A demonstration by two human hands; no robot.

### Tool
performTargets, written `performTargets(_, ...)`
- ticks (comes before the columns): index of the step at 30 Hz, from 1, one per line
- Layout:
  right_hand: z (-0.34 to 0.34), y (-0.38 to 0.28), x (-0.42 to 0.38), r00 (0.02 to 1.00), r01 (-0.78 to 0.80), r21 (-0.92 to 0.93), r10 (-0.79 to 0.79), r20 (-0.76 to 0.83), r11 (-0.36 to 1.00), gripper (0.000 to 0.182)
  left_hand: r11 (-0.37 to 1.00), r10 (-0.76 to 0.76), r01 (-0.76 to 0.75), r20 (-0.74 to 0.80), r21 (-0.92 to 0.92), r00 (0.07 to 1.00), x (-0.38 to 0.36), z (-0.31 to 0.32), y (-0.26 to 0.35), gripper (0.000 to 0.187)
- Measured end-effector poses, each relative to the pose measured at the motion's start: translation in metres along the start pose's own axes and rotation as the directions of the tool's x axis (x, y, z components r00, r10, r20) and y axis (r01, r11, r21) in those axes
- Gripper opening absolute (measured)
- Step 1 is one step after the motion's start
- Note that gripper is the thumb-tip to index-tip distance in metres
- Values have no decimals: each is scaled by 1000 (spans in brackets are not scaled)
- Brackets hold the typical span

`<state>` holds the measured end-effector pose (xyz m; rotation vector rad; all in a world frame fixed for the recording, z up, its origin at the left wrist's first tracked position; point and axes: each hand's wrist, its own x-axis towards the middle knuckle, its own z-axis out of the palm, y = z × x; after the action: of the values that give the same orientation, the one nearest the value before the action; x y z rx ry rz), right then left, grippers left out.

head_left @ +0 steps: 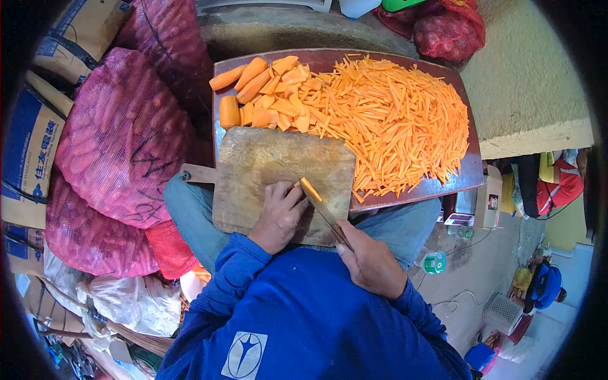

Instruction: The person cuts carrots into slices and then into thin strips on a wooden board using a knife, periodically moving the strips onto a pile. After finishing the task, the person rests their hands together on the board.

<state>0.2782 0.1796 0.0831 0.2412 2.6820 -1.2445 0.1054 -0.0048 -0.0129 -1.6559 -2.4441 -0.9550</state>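
My left hand [278, 215] presses a carrot slice [310, 189] onto a worn wooden cutting board [266, 164] that rests on my lap. In my right hand [370, 259] is a knife [326, 212], its blade lying against the slice. Beyond the board lies a dark wooden tray [443, 183] covered with a big heap of thin carrot sticks [399, 120]. Thicker carrot chunks and slices [266, 88] sit at the tray's far left.
Red mesh sacks of carrots [120, 139] are stacked at my left, with cardboard boxes [28, 145] behind them. Plastic bags [136, 301] lie lower left. Another red mesh bag [449, 28] is at the top right. A floor with scattered items drops away on the right.
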Motion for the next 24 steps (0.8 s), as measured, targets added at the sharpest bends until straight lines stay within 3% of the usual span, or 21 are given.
performTargets(2,3,0,5,998,-42,-32,43,36,999,49,1000,-2,1,-10,-13,1000,1,0,0,35)
performTargets(6,14,8,43,999,29,-16,-29,23,999,48,1000,-16,17,31,-8,999,-2,-1,0,35)
performTargets(8,14,5,45,998,59,-22,-58,19,998,48,999,-24,23,-49,-37,999,0,0,0,34)
performTargets(10,5,-1,43,999,-18,29,17,38,999,44,999,-26,24,-66,-36,997,0,3,-1,34)
performTargets(14,-1,-7,27,999,32,23,-33,24,999,43,999,-46,45,-43,-16,998,-4,4,-1,34)
performTargets(17,11,2,39,998,-41,38,40,45,998,43,999,-31,30,-39,-34,999,-3,1,-2,36)
performTargets(19,18,8,55,997,76,36,-77,14,996,45,997,-44,42,-38,-59,998,-3,1,0,38)
performTargets(24,4,-6,34,998,61,45,-61,7,997,44,993,-60,50,-94,-108,994,-11,7,-3,42)
